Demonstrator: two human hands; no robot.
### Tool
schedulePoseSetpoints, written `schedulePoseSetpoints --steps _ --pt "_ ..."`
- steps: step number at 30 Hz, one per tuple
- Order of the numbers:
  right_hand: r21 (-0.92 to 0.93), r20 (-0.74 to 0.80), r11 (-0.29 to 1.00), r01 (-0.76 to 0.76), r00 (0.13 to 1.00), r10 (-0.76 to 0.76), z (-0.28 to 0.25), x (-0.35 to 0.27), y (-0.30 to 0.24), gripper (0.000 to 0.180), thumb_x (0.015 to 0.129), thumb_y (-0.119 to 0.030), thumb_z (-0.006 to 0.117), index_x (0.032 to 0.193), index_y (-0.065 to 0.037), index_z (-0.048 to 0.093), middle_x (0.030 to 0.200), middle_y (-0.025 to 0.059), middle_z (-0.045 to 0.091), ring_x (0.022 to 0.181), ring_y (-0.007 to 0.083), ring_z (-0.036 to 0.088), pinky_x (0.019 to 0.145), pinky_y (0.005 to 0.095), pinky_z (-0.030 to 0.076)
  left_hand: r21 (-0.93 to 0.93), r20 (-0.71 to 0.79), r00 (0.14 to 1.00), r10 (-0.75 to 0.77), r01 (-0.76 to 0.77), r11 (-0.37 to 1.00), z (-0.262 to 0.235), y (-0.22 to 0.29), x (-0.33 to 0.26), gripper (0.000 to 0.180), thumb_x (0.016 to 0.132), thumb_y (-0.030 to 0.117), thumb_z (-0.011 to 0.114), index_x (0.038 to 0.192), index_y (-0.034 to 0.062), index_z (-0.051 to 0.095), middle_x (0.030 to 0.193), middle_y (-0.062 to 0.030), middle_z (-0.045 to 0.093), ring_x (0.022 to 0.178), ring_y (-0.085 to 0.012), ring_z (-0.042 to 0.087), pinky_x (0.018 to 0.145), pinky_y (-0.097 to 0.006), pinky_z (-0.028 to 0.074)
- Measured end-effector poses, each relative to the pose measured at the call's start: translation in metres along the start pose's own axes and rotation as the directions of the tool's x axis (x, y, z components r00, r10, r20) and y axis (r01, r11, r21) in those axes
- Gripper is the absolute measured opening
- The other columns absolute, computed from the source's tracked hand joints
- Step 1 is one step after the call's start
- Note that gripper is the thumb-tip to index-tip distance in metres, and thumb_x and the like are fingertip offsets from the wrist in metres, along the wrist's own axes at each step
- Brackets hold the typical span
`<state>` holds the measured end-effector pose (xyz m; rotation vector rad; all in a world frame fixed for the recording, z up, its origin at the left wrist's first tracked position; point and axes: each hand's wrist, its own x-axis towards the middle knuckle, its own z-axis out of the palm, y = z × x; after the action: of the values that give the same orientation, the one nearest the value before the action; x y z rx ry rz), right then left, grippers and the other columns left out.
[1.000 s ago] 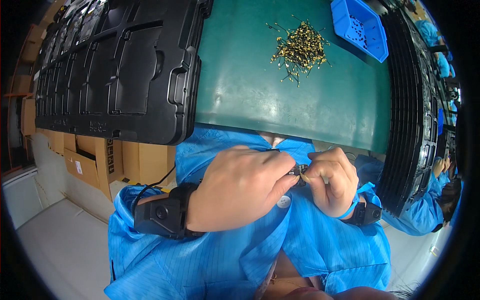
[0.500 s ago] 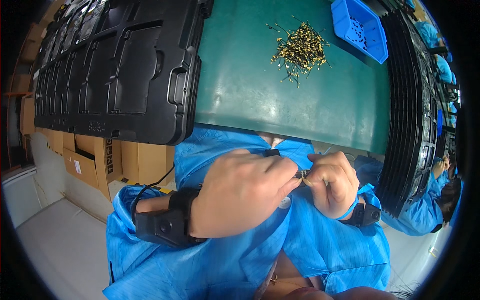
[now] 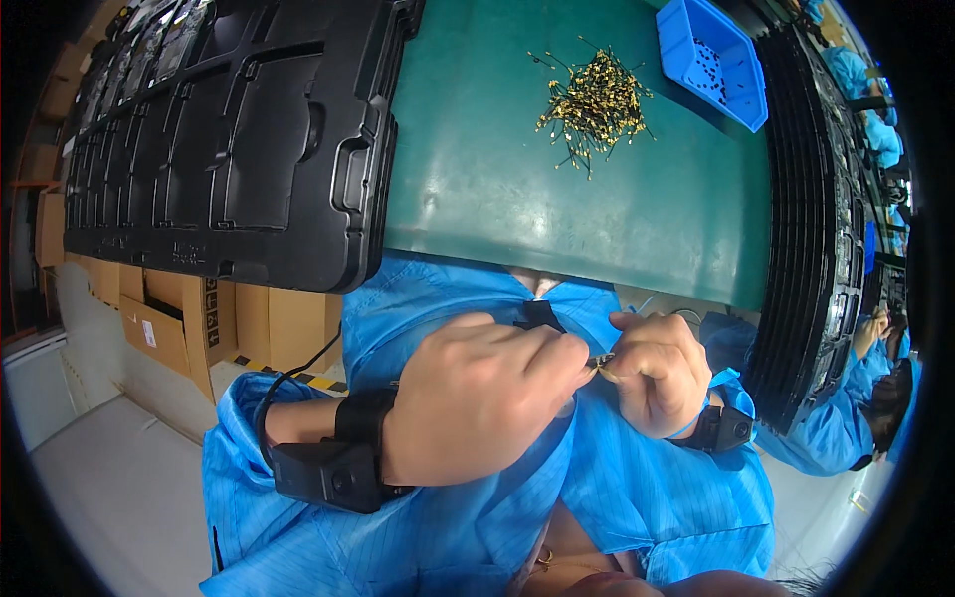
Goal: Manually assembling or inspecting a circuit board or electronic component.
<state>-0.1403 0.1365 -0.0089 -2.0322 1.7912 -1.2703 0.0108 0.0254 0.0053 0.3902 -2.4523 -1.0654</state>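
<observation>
Left grip (image 3: 482, 398), right grip (image 3: 659, 375) on small dark piece (image 3: 601, 359), mostly hidden

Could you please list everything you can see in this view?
Table: one, green, upper middle
Wire pieces: too many to count, black and gold, piled on the table
Bin: one, blue, upper right, holding small dark bits
Left trays: count unclear, black, upper left
Right trays: stack, count unclear, black, right
Cardboard boxes: several, brown, left
Co-workers: several, blue clothing, right edge
Small part: one, dark, mostly hidden, between fingertips
Smock: one, blue, on the person
Wrist devices: two, black, one per wrist
Left hand: one, bare, centre
Right hand: one, bare, right of centre
</observation>
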Motion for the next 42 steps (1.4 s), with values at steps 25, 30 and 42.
schedulePoseSetpoints --steps 25,30,42 --pt "0.747 0.205 0.592 -0.303 0.952 0.229 0.020 0.012 0.032 0.015 0.082 -0.006 0.058 0.095 -0.001 0.052 0.085 0.0077 0.057 0.078 0.0167 0.056 0.071 0.0277 0.044 -0.247 0.254 0.929 -0.268 0.330 0.911 -0.013 -0.019 0.009 0.015 0.080 0.010 0.061 0.090 -0.0009 0.058 0.074 -0.0100 0.061 0.065 -0.0161 0.060 0.058 -0.026 0.045" --pt "0.710 0.206 0.646 -0.280 0.960 0.189 0.018 0.012 0.033 0.011 0.082 -0.005 0.058 0.091 -0.002 0.054 0.084 0.0080 0.057 0.078 0.0186 0.056 0.069 0.0282 0.044 -0.266 0.239 0.931 -0.277 0.337 0.903 -0.014 -0.018 0.009 0.017 0.081 0.016 0.060 0.092 0.0027 0.058 0.073 -0.0130 0.059 0.065 -0.0290 0.059 0.057 -0.034 0.045" --pt "0.501 0.238 0.831 -0.242 0.962 0.137 0.000 0.022 0.028 0.007 0.077 -0.004 0.061 0.081 -0.004 0.055 0.079 0.0093 0.053 0.073 0.0266 0.054 0.064 0.0322 0.044 -0.207 0.238 0.956 -0.172 0.223 0.953 -0.011 -0.017 0.011 0.013 0.086 0.014 0.051 0.092 0.0031 0.054 0.069 -0.0152 0.055 0.064 -0.0350 0.055 0.053 -0.040 0.040"
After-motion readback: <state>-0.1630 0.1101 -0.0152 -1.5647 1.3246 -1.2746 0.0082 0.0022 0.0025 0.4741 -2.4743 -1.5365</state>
